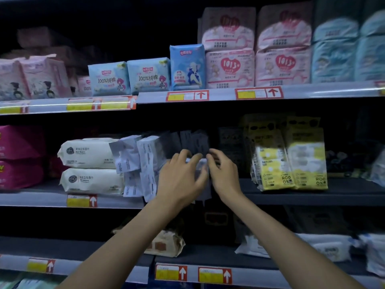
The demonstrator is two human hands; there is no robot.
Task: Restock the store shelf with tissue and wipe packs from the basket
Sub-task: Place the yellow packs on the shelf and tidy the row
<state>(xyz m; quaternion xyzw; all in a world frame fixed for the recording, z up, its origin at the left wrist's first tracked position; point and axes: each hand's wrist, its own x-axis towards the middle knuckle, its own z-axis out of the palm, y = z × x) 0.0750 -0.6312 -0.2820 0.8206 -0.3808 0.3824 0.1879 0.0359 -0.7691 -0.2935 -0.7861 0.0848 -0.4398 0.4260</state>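
Both hands reach up to the middle shelf [312, 192], just past the centre of the view toward 12 o'clock. They meet on a small grey pack [200, 163], which stands at the shelf's front edge against a row of upright dark packs [193, 140].

The left hand [181, 176] lies over the grey pack's front, its fingers narrowly spread and bent across the top edge. The right hand [225, 174], at 3 o'clock of the pack, has its fingers curled in and pinches the pack's right edge. Motion blur hides how the thumbs sit.

At 9 o'clock of the hands, several white upright packs [145, 159] lean against one another. Further toward 9 o'clock, two white wipe packs [89, 153] lie stacked flat, and magenta packs [18, 157] sit at the frame's edge. At 3 o'clock of the hands stand yellow packs [306, 159], well apart from the grey pack.

On the upper shelf [333, 90], at 12 o'clock, light blue packs [129, 77] stand beside stacked pink packs [229, 67].

On the lower shelf [208, 257], at 6 o'clock, a tan pack [166, 243] lies between the forearms. Red-framed price tags [187, 95] line the shelf fronts.
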